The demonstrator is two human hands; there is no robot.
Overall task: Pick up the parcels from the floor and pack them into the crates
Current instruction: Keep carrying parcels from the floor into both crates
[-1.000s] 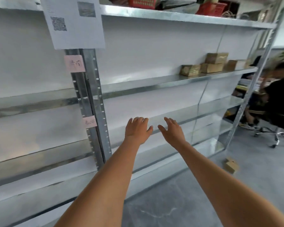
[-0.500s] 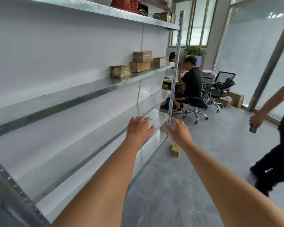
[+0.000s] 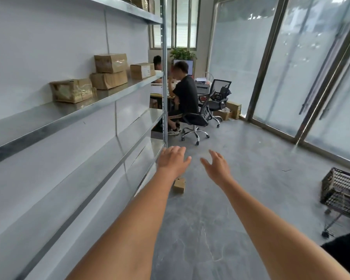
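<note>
Plainly, the risk here is a fumbled pickup: the small cardboard parcel (image 3: 179, 185) lies on the grey floor (image 3: 240, 178) just beside the foot of the metal shelving (image 3: 85, 114), partly hidden behind the left forearm, so a grab could push it under the bottom shelf. Both arms are stretched forward; the left hand (image 3: 173, 160) and the right hand (image 3: 216, 166) hold nothing, fingers loosely spread. The black wire crate (image 3: 340, 190) stands well apart at the right on a wheeled frame (which might roll if a parcel is dropped in hard); what it holds I cannot tell. Four taped boxes (image 3: 109, 71) sit on a shelf.
</note>
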